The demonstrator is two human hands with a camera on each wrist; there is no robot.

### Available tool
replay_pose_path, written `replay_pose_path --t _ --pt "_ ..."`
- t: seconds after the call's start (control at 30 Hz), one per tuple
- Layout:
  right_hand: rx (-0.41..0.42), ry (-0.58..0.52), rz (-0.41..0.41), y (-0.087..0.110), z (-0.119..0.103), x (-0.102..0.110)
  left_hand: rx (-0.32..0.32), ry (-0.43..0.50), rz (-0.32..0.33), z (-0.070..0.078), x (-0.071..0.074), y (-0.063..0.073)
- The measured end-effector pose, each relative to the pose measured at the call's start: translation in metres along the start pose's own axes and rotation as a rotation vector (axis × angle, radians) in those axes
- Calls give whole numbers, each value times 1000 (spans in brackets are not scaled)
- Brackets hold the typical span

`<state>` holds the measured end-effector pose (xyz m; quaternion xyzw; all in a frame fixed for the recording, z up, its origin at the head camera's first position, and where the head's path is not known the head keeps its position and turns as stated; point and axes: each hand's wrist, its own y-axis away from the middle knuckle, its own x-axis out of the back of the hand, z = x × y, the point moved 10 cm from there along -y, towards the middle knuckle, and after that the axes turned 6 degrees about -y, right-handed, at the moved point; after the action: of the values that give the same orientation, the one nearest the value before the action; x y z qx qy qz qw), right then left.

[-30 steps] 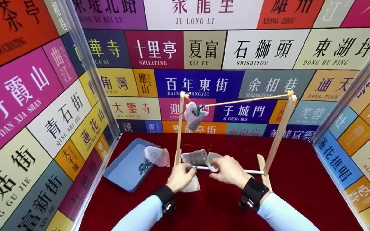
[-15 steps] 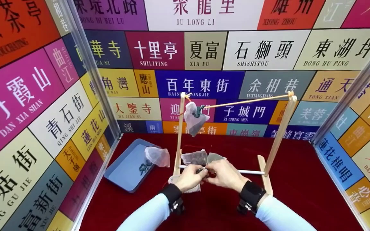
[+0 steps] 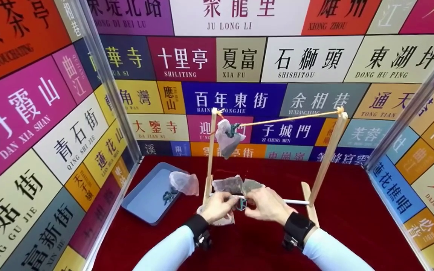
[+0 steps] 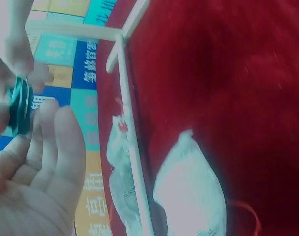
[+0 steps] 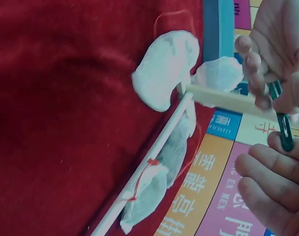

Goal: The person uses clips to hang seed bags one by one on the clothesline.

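Both hands meet above the white rod of a wooden frame, with a small green clip between them. My left hand pinches one end of the clip with its thumb, while its other fingers extend past it. At the other end, my right hand holds it by the fingertips. Mesh bags lie close by: a grey one behind the rod, a second beside it, and a white bag partly under my left hand.
A mesh bag hangs by a green clip from the cord between wooden posts. At left, a blue tray holds more green clips, and a pinkish bag overlaps its edge. Printed panels surround the red cloth.
My left hand has moved right and my right hand has come to meet it, leaving the mesh bag it was near. The green clip now shows between them. The hanging bag swings slightly.
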<state>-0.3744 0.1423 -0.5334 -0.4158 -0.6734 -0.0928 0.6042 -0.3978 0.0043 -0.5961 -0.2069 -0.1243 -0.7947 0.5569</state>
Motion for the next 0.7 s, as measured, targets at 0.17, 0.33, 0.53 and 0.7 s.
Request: replay_pose_path --t 0.17,0.33,0.53,0.7 --pt "-60 48 -77 8 17 -7 -9 -370 196 -18 33 2" --pt "-66 65 -144 20 30 -17 113 -610 325 -52 61 10" --pt "-92 34 -200 34 44 -29 301 -639 330 -103 72 18" --pt "-91 22 -198 35 45 -31 354 -588 285 -130 68 20"
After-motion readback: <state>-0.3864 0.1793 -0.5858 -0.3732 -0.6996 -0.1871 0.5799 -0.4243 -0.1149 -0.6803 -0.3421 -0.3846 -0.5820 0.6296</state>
